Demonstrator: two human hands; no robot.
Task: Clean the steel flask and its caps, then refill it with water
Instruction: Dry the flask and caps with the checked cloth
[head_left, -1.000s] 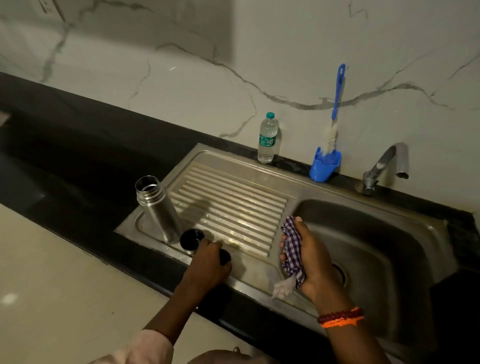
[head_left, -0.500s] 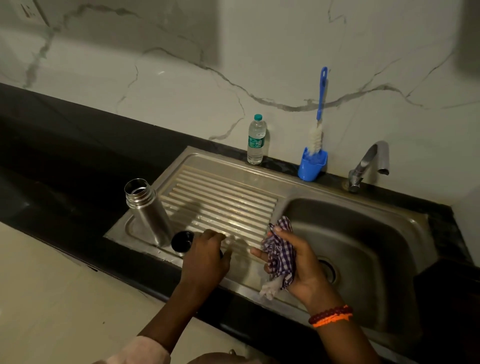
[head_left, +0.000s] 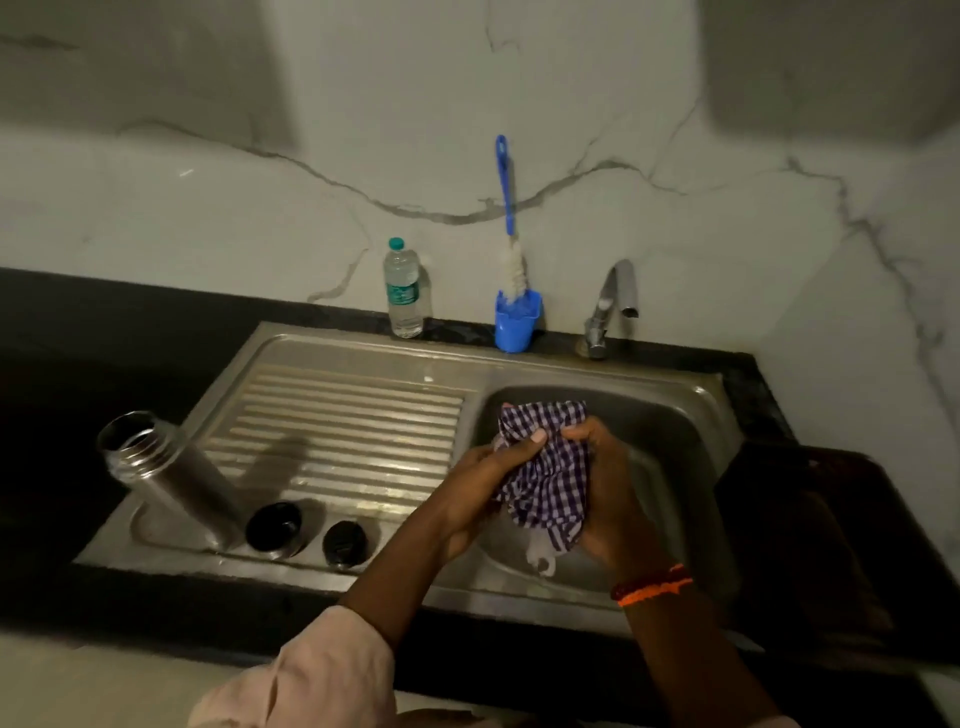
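Head view: both hands over the sink basin (head_left: 691, 415), working a checked cloth (head_left: 550, 483). Left hand (head_left: 493, 473) grip is closed on the cloth's left side, thumb pressed across the top fold. Right hand (head_left: 602, 488) grip is wrapped round the right side; a loose end hangs below. Looks like bunching or wringing, can't tell which, and can't tell if the cloth is wet.

Steel flask (head_left: 166, 473) stands open-mouthed at the left end of the drainboard (head_left: 353, 426), no cap on it (the lean is probably wide-angle distortion). Two black caps sit just right of its base: the larger cap (head_left: 274, 527), then the smaller cap (head_left: 345, 542), near each other, both well apart from the hands.

At the back of the counter (head_left: 130, 322): plastic water bottle (head_left: 402, 288), bottle brush (head_left: 511, 244) standing in a blue holder (head_left: 514, 327), tap (head_left: 613, 301) with no water visibly running.

Progress, my read: early. Flask is disassembled and parts laid out. Nothing here confirms flask or caps have been washed. Left to do: wipe or scrub flask and both caps, rinse, refill with water, recap.
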